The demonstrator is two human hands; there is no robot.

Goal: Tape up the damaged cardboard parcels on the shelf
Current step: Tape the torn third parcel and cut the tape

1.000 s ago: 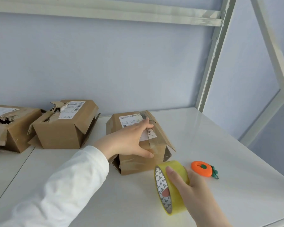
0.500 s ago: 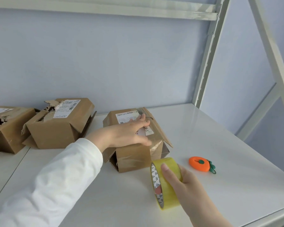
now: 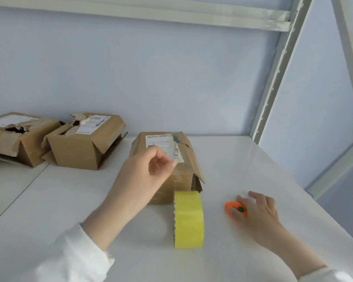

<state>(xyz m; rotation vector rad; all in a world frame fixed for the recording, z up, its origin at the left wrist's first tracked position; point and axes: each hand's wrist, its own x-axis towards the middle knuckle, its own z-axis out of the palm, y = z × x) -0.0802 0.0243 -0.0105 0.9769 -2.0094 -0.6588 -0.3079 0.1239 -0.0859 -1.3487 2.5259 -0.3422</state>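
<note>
Three brown parcels on a white shelf against a pale wall. Near parcel at centre: white label on top, right-hand flap sprung out and hanging loose, clear tape across the front. Middle parcel further left and back: top torn open beside its own label, side flap agape. Left parcel just beside it at the frame edge: ragged hole in the top, torn paper hanging off the front corner.

Yellow roll of tape upright on its edge on the shelf, just in front of the near parcel, free of both hands.

Left hand raised in front of the near parcel, white sleeve behind it, fingers curled toward the thumb close to the label. Blurred at the fingertips, so impossible to tell whether pinching anything or closed on nothing.

Right hand low on the shelf, to the right of the roll, gripping an orange cutter with a green spot: thumb across its top, fingers curved round the far side. Blurred as well.

Pale post at the shelf's back right corner, beam overhead.
</note>
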